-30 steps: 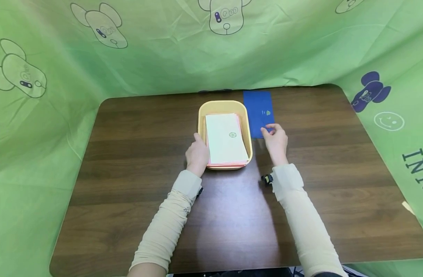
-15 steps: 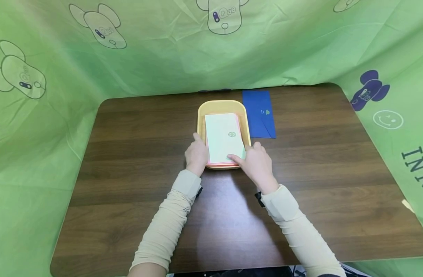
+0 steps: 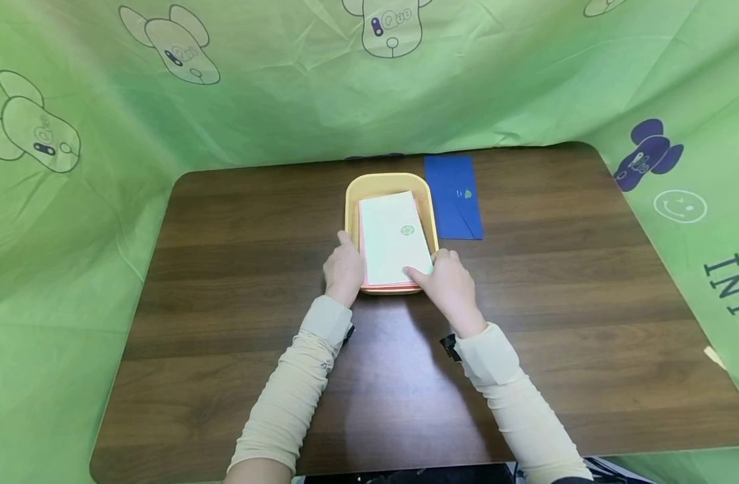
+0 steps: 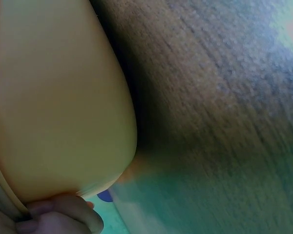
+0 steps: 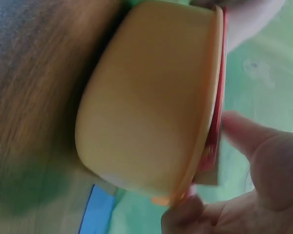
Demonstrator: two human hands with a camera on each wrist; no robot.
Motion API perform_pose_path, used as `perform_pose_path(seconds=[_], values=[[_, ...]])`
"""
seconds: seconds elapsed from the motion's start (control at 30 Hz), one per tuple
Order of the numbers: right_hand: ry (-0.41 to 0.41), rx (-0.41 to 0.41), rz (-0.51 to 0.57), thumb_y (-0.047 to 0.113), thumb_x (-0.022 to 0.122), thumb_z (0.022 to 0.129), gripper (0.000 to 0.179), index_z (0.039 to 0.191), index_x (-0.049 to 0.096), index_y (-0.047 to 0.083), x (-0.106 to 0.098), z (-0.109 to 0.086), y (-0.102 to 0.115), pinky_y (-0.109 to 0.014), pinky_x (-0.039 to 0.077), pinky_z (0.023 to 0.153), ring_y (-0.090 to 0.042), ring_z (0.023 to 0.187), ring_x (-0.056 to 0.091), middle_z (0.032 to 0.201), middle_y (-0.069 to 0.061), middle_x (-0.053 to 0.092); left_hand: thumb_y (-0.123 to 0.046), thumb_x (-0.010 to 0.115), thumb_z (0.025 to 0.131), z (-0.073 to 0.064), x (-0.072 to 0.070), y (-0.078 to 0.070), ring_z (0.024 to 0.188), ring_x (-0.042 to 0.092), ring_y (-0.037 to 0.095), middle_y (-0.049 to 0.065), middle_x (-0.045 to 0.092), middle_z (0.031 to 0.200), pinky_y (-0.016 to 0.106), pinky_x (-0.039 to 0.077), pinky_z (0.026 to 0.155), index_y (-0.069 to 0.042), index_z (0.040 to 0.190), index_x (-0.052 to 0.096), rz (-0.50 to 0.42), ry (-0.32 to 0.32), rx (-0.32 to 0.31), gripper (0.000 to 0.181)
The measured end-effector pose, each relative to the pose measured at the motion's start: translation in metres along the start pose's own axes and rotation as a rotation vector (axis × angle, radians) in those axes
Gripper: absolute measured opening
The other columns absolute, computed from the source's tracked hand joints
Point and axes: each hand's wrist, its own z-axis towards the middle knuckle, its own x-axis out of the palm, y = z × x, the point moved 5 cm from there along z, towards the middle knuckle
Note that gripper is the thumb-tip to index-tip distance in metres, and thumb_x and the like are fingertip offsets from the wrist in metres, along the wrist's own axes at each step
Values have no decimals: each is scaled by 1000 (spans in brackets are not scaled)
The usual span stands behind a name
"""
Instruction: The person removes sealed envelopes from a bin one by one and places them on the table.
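Observation:
A pale yellow plastic basket (image 3: 390,180) stands on the table, holding a stack of thin paper pieces. On top lies a pale green card (image 3: 390,228) with a round emblem, slightly turned against the pink and red layers (image 3: 394,287) beneath. My left hand (image 3: 344,269) grips the basket's left rim; its curled fingers (image 4: 68,214) show at the rim in the left wrist view. At the near right corner is my right hand (image 3: 451,286), thumb (image 5: 239,129) on the card's face and fingers curled at the rim. What those fingertips touch inside is hidden.
A blue envelope (image 3: 451,195) lies flat on the brown wooden table (image 3: 236,282), just right of the basket near the back edge. Green printed cloth (image 3: 273,101) hangs behind the table and at both sides.
My right hand has left the blue envelope and come to the basket's near right corner. The pale green card has turned slightly, its far end shifting up. The left hand stays in place.

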Motion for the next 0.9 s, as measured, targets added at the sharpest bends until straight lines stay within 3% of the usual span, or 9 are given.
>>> perform_pose_path(seconds=[0.13,0.27,0.37,0.47,0.6,0.67,0.8,0.9], values=[[58,29,161,41,62,88,47,102,54,-3,-6,8,-11,-35,43,67,-27,77,56,85,-13,55,-8,31,99,1,0,1,76,69,35,22,69,86,47,54,66,-2,120,34,-1,0,-6,22],[86,66,397,27,57,94,37,108,54,-7,-12,14,-25,-24,41,56,-11,59,58,72,-3,59,-9,31,99,2,-1,1,78,69,35,22,69,87,47,54,67,-3,120,34,-4,-1,-16,21],[83,95,587,20,55,96,38,117,54,-12,-17,16,-35,-19,40,45,-2,46,54,62,6,60,-9,31,99,2,-1,1,78,69,35,22,69,88,47,54,68,-4,119,34,-8,2,-19,21],[66,111,734,18,53,98,43,126,49,-14,-23,18,-46,-15,38,42,2,44,53,57,16,57,-9,31,99,2,-2,0,79,69,35,22,69,89,47,54,69,-4,120,34,-11,3,-21,21],[64,110,837,19,51,99,49,131,43,-17,-31,20,-60,-12,38,43,5,46,54,55,21,58,-9,33,99,1,-2,-1,81,69,35,22,70,90,47,54,70,-4,120,34,-7,6,-24,22],[73,115,868,20,51,98,43,126,49,-13,-34,21,-68,-12,39,44,5,46,55,55,21,60,-9,33,99,1,-2,-1,80,69,35,21,70,90,47,54,69,-4,120,34,-1,9,-24,22],[84,131,969,19,56,96,12,97,65,11,-40,23,-85,-13,38,41,3,42,52,54,16,61,-9,33,100,0,-1,-1,79,69,34,21,70,88,46,54,67,-3,120,34,10,7,-12,22],[73,127,1042,18,58,95,16,82,64,23,-44,24,-97,-13,37,39,2,40,48,54,12,61,-10,33,100,0,-2,-1,78,69,34,21,70,87,46,54,66,-2,120,35,9,0,-4,22]])
